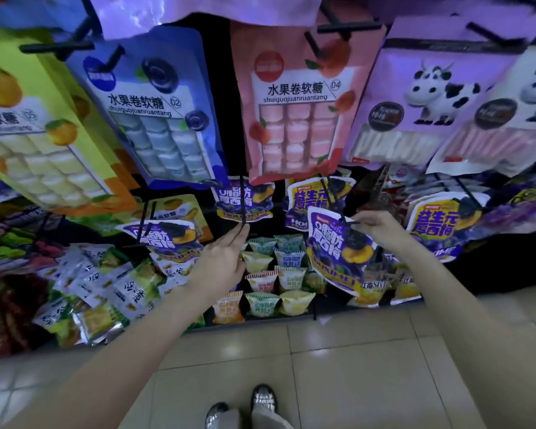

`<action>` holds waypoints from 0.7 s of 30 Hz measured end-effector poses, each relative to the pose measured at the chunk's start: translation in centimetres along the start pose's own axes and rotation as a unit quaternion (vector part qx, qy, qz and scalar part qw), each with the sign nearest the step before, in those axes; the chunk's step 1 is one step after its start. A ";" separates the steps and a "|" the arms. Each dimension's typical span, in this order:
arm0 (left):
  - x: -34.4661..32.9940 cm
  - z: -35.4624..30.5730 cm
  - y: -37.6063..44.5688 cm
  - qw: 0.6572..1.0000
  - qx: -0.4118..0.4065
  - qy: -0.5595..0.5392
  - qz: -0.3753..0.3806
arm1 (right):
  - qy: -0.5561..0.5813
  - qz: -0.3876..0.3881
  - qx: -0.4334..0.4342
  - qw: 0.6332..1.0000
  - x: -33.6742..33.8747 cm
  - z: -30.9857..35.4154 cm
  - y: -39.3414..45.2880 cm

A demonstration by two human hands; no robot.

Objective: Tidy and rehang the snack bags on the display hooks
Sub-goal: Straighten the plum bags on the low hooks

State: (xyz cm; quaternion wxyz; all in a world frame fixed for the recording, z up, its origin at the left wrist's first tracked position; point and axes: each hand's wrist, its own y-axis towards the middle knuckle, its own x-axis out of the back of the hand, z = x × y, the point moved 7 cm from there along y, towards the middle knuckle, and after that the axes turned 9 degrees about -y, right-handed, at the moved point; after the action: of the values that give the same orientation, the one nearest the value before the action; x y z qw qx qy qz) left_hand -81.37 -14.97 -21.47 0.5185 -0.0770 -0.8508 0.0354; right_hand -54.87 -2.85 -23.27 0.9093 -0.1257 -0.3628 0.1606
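A: Which hand carries the purple glossy prune snack bag [338, 249]?

B: The right hand [372, 226] pinches its top edge at the tip of a thin black wire display hook [347, 222]. The left hand [222, 261], fingers straight, touches the end of a neighbouring black hook [243, 202].

A: How is the step best done?

B: Probably by lining the hang hole up with the tip, then sliding the bag back level.

A: What crowds the spot?

B: A matching purple-and-yellow bag [310, 196] hangs just behind; small candy packets [276, 274] lie below.

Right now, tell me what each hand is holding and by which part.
The right hand pinches the purple prune bag by its top edge, at the hook. The left hand holds nothing, its fingers straight.
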 end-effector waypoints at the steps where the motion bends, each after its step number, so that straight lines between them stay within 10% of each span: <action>1: -0.1 0.0 -0.1 1.000 0.001 -0.008 -0.005 | 0.016 0.001 -0.014 1.000 -0.1 -0.4 -0.6; 15: -0.7 4.3 -0.7 0.958 0.038 -0.267 -0.100 | 0.089 0.119 0.016 0.989 -10.7 2.7 -4.1; 21: -2.3 4.7 0.2 0.971 0.054 -0.197 -0.123 | 0.094 0.122 0.089 0.984 -14.9 8.5 -1.9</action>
State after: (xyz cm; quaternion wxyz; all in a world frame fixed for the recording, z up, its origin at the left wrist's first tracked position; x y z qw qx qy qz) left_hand -84.44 -15.07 -25.70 0.3446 0.0645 -0.9360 0.0318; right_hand -70.61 -9.36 -25.88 0.9205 -0.1024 -0.2415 0.2897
